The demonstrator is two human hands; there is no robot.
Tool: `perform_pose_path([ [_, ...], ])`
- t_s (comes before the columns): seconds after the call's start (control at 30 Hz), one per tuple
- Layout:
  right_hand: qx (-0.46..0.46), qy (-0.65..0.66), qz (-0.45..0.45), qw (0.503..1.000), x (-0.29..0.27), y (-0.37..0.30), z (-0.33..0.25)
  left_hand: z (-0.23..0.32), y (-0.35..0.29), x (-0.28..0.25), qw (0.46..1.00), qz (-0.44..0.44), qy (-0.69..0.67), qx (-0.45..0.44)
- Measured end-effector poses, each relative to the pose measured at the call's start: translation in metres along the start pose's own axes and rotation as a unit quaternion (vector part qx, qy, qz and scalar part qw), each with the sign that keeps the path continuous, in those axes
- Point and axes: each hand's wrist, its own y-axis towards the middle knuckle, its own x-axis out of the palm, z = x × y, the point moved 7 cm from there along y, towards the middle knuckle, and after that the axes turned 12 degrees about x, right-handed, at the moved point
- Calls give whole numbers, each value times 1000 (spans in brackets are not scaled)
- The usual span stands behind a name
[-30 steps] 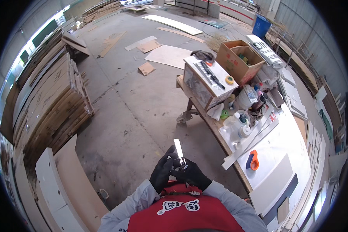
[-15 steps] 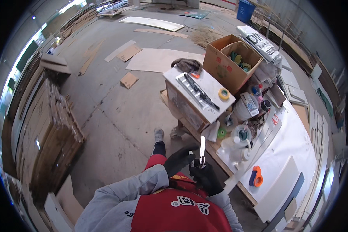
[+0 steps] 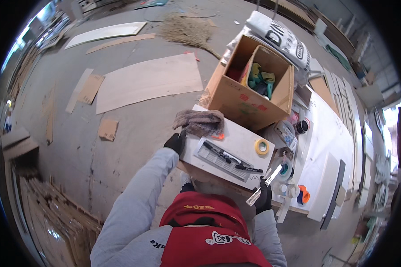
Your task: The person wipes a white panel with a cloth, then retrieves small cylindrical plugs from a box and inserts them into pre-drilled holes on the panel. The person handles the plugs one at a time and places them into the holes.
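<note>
Silvery-white, slim, flat tool is slanting one-to-seven o'clock, black-gloved right hand gripping it; black-gloved left hand is sitting well apart, toward ten o'clock, finger spread unclear.

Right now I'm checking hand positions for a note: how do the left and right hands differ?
Place: the left hand is at the left edge of the white-topped box, beside the grey-brown cloth; the right hand is near its right end.
Load: the right hand holds a slim pale tool; no tool shows in the left hand.
Both wear dark gloves.
</note>
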Motion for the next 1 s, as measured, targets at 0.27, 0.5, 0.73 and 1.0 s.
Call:
perform_pose_path([
  [0.27,-33,44,51,997,21,-47,-32,8,-19,-21,988,135,-48,60],
  [0.5,-75,30,77,994,47,-87,-144,127,13,-118,974,190,-38,116],
  [0.73,-172,-16,23,985,71,-44,-239,220,87,-138,975,175,59,122],
  [1.0,-154,-4,-1,988,82,35,-265,244,157,-118,967,169,165,92],
])
